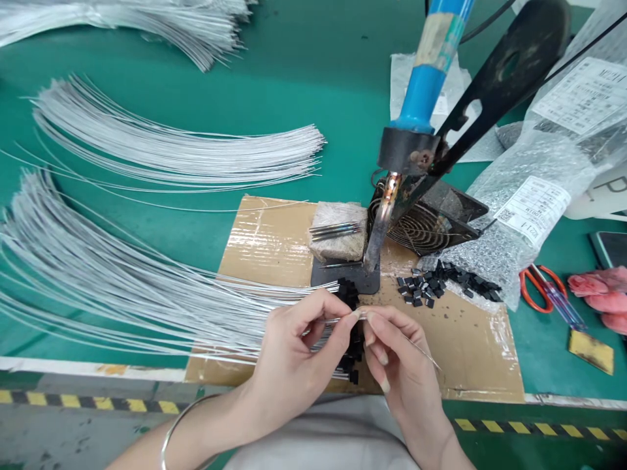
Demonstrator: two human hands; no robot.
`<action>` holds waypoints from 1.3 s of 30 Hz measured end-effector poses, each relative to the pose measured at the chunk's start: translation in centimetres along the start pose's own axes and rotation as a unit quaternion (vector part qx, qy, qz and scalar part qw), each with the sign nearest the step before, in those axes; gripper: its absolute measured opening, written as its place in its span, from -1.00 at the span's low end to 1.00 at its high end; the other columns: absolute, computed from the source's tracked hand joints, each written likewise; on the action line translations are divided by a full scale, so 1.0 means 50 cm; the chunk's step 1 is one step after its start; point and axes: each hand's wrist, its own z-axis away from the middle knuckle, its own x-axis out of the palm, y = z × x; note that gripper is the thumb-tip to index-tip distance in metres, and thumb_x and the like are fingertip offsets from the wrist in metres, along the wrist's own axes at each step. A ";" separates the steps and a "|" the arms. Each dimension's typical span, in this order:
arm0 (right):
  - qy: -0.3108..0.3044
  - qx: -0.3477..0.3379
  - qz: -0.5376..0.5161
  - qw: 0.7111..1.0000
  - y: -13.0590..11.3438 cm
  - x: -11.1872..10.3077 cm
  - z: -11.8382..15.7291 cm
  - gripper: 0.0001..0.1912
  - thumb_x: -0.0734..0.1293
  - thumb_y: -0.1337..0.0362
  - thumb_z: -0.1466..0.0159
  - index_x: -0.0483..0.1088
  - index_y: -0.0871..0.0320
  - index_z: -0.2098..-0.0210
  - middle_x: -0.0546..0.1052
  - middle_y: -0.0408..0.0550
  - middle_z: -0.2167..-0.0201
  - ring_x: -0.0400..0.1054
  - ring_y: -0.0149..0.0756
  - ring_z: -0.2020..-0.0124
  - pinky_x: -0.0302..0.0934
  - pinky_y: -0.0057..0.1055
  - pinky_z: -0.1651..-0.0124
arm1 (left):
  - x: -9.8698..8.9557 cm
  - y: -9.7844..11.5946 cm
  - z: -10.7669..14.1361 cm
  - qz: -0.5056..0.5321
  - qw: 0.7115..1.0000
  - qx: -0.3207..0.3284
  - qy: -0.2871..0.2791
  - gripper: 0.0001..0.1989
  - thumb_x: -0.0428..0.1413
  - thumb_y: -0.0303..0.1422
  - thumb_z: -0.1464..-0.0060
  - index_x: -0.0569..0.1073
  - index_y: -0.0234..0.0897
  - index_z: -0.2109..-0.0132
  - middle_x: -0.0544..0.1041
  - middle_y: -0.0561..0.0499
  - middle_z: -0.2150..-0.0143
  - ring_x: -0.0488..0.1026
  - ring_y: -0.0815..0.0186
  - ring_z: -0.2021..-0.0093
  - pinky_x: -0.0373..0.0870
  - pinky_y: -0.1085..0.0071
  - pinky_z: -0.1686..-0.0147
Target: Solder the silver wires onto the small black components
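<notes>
My left hand (298,359) is closed in a pinch on a thin grey wire (332,320), thumb against forefinger. Close beside it, my right hand (409,356) pinches a thin wire (425,352) whose loose end sticks out to the lower right. The fingertips of both hands nearly meet, and the small spot between them is too fine to make out. Beneath the hands lies a bundle of grey wires (147,274) with black connectors (349,294) on their right ends. Part of that row is hidden by my fingers.
A blue soldering iron (418,98) hangs in a black stand (494,91) just beyond my hands, tip over a dark plate (369,281). Loose black connectors (426,286) lie on the cardboard (470,352). Red-handled scissors (536,290), bubble-wrap bags (514,196) and more wires (186,153) surround it.
</notes>
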 end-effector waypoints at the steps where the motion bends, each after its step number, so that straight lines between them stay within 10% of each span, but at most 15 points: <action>1: 0.001 -0.001 0.001 1.000 0.001 0.000 0.000 -0.84 0.57 0.15 -0.16 0.70 0.11 0.36 0.36 -0.25 0.66 -0.04 -0.62 0.74 0.05 -0.70 0.79 | 0.003 -0.002 0.001 -0.004 1.000 0.008 0.010 -0.80 0.12 -0.40 -0.26 0.48 -0.27 0.36 0.41 0.11 0.55 0.23 0.43 0.57 0.16 0.48 0.58; 19: 0.005 -0.063 0.040 0.997 0.008 -0.006 0.002 -0.85 0.55 0.14 -0.23 0.71 0.06 0.27 0.56 -0.18 0.56 0.35 -0.52 0.71 0.34 -0.64 0.67 | 0.009 0.006 -0.008 0.063 0.997 -0.025 0.034 -0.82 0.15 -0.39 -0.23 0.49 -0.26 0.37 0.44 0.10 0.55 0.26 0.44 0.57 0.15 0.50 0.60; 39: 0.013 -0.067 0.038 0.997 0.011 -0.007 0.008 -0.92 0.56 0.20 -0.24 0.69 0.06 0.35 0.51 -0.24 0.57 0.31 -0.57 0.71 0.33 -0.69 0.68 | 0.010 0.003 0.003 -0.031 0.997 0.054 0.051 -0.84 0.15 -0.49 -0.24 0.49 -0.26 0.35 0.41 0.16 0.54 0.19 0.48 0.59 0.15 0.53 0.60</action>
